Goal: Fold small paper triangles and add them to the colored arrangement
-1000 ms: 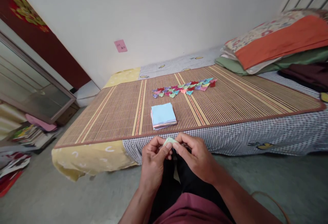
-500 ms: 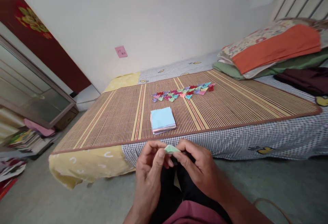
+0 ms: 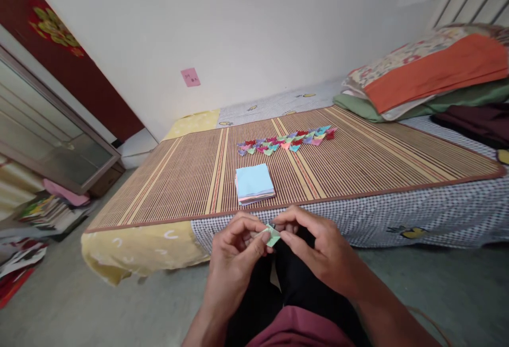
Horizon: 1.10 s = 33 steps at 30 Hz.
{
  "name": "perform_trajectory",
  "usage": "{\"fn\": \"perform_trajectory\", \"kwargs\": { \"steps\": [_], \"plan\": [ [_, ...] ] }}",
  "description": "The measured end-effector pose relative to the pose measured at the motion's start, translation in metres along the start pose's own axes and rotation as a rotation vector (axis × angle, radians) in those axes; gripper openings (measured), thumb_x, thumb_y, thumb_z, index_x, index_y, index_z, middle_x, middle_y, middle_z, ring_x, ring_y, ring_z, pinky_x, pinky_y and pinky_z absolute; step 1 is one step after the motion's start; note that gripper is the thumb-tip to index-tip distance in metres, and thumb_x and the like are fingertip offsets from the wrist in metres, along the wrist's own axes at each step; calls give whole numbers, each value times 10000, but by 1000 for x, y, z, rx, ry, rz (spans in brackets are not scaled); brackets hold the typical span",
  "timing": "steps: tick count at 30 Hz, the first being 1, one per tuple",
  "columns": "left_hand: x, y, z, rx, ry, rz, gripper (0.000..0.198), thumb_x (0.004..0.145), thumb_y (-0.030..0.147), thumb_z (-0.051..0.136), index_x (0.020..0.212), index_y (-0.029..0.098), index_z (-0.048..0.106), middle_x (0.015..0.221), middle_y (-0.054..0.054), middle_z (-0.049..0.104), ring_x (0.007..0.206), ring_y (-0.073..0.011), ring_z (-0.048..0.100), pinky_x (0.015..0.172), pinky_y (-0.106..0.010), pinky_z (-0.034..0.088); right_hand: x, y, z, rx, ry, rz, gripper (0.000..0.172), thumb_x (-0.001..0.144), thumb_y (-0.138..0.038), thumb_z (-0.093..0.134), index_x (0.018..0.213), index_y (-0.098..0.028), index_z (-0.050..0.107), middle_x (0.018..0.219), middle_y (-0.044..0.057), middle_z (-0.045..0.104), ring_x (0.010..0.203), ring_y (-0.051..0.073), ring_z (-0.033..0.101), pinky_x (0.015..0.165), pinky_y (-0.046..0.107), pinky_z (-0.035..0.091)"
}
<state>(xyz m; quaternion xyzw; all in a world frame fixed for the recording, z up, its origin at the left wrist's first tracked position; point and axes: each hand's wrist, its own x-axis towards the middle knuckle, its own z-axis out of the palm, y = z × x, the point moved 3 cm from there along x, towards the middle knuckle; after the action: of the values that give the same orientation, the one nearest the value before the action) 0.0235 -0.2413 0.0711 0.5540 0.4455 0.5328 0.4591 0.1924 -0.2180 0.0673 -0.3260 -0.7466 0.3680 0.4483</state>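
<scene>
My left hand (image 3: 234, 258) and my right hand (image 3: 318, 254) meet over my lap, both pinching a small folded green paper piece (image 3: 272, 236) between fingertips. Just beyond them, on the striped bamboo mat (image 3: 377, 156), lies a stack of square paper sheets (image 3: 253, 183) with a light blue one on top. Farther back, a row of several small folded paper pieces (image 3: 287, 141) in mixed colours runs across the mat.
The mat covers a low bed with a checked sheet (image 3: 417, 212) and a yellow cover (image 3: 135, 246). Pillows and folded blankets (image 3: 429, 74) are piled at the right. A cabinet (image 3: 43, 135) and stacked books (image 3: 43, 212) stand at the left. A pink note (image 3: 190, 77) hangs on the wall.
The green paper piece has been turned and pressed smaller between my fingertips. Both hands stay together over my lap; the view has shifted slightly.
</scene>
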Motion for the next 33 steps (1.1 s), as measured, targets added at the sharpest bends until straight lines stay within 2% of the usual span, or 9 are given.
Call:
{"fn": "perform_trajectory", "kwargs": {
  "steps": [3,5,11,17,23,28,33],
  "plan": [
    [0,3,0,223,60,120,100,901,237,709,807,203,722,865,-13,592,757,-124,579,641,-227,475,0,-5,-3,-56,109,-122,154,945,-110,537,1003,-208,640,956,19,663,901,155,635,817,274,494],
    [-1,7,3,341,82,189,106,908,205,689,805,204,712,859,-17,610,799,-139,588,673,-238,473,0,-7,-2,-83,157,-178,129,939,-110,564,976,-207,640,949,18,660,910,155,636,821,273,495],
    [-4,11,12,483,112,308,114,886,116,658,802,193,670,856,-16,632,814,-147,615,704,-252,476,0,-8,5,-92,183,-163,141,934,-89,570,857,-204,595,846,-5,615,816,142,609,750,271,482],
    [-6,6,15,489,142,297,121,885,111,646,803,200,657,912,-21,640,853,-154,629,712,-254,487,-1,-9,6,-114,235,-166,154,919,-75,557,829,-200,566,806,-16,585,755,126,586,700,255,465],
    [-9,5,9,497,225,264,114,912,153,634,823,212,673,1050,-48,641,927,-171,633,695,-255,473,1,-6,0,-162,313,-173,168,919,-79,546,806,-203,556,779,-16,588,725,125,576,674,248,460],
    [-9,0,5,393,260,207,96,935,193,634,848,214,667,1121,-56,622,930,-171,622,720,-272,469,2,-3,-2,-166,283,-162,155,925,-98,544,824,-214,562,796,-9,602,738,140,585,677,265,475],
    [-9,2,9,404,224,245,99,930,182,639,842,213,670,1111,-59,616,983,-182,622,764,-281,480,2,-7,-1,-130,211,-215,159,932,-88,518,906,-215,610,916,21,632,867,164,622,777,299,512]
  ]
}}
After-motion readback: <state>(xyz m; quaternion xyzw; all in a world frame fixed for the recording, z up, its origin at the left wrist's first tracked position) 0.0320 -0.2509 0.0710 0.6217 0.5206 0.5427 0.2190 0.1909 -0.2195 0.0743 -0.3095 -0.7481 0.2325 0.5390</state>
